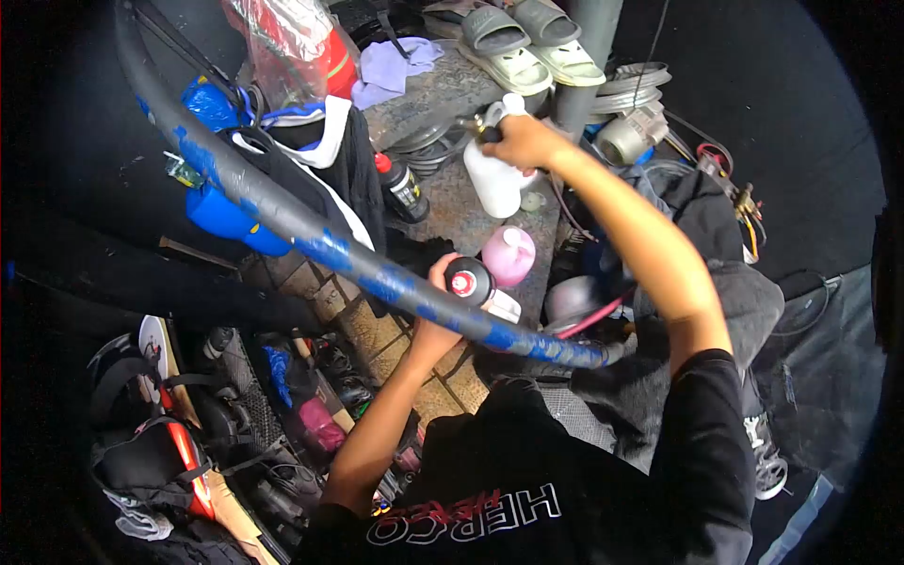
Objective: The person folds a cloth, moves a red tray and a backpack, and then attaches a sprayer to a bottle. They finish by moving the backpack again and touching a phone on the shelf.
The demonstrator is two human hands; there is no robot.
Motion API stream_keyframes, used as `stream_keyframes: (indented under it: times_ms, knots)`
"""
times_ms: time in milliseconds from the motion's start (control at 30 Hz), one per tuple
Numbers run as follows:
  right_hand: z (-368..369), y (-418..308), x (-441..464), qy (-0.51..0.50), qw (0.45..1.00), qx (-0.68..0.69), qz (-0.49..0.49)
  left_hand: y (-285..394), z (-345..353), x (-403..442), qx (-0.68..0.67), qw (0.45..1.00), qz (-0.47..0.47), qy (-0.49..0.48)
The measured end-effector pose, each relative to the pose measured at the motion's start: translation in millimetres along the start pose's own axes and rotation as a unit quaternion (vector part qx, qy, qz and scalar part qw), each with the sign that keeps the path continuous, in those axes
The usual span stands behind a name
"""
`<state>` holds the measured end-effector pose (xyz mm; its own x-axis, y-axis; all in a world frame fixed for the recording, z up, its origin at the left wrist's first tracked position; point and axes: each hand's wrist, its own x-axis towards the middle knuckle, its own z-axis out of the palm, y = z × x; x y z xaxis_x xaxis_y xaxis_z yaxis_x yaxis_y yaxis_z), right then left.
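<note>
My left hand (pixel 439 281) is wrapped round a black bottle (pixel 469 280) with a red and white top, close beside the pipe. My right hand (pixel 529 144) grips the upper part of a white jug (pixel 493 181) that stands on the stone ledge (pixel 443 202); its fingertips are partly hidden. Between the two hands stands a pink bottle (pixel 508 255). To the left of the jug is a black bottle with a red cap (pixel 402 188).
A padded blue-grey pipe (pixel 377 276) crosses diagonally in front. Slippers (pixel 532 42), a purple cloth (pixel 394 70) and a red item in plastic (pixel 297 47) lie at the back. Cables and a motor (pixel 631 135) sit right, tools (pixel 282 405) lower left.
</note>
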<state>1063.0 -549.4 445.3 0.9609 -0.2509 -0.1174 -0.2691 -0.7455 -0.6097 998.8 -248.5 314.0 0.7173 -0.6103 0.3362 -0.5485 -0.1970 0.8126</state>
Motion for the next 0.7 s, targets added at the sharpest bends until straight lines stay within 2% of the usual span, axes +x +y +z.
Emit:
stream_keyframes:
  times_ms: [33, 100, 200, 300, 433, 500, 700]
  knots:
    - [9.7, -3.3, 11.2, -0.011, 0.999, 0.024, 0.027, -0.7, 4.0, 7.6, 0.019, 1.0, 0.015, 0.01]
    - [30.3, 8.0, 39.3, -0.009, 0.999, 0.025, 0.02, 2.1, 7.2, 26.3, 0.026, 0.999, 0.025, 0.024]
    - [53.0, 26.4, 66.1, 0.011, 0.999, 0.047, 0.021, 14.3, 10.7, 59.8, 0.072, 0.996, -0.007, 0.05]
    - [79.1, 52.1, 80.0, 0.029, 0.999, 0.026, -0.034, 17.7, 19.6, 97.6, 0.076, 0.988, -0.071, 0.115]
    - [93.5, 59.2, 83.5, 0.099, 0.994, -0.022, -0.043, -11.1, 32.4, 149.4, 0.091, 0.968, -0.04, 0.23]
    - [96.5, 61.3, 86.9, 0.118, 0.992, -0.02, -0.046, -20.6, 33.3, 167.8, 0.133, 0.973, -0.032, 0.188]
    - [100.1, 59.5, 96.8, 0.151, 0.987, 0.011, -0.044, -54.7, 42.9, 190.0, 0.191, 0.948, -0.014, 0.254]
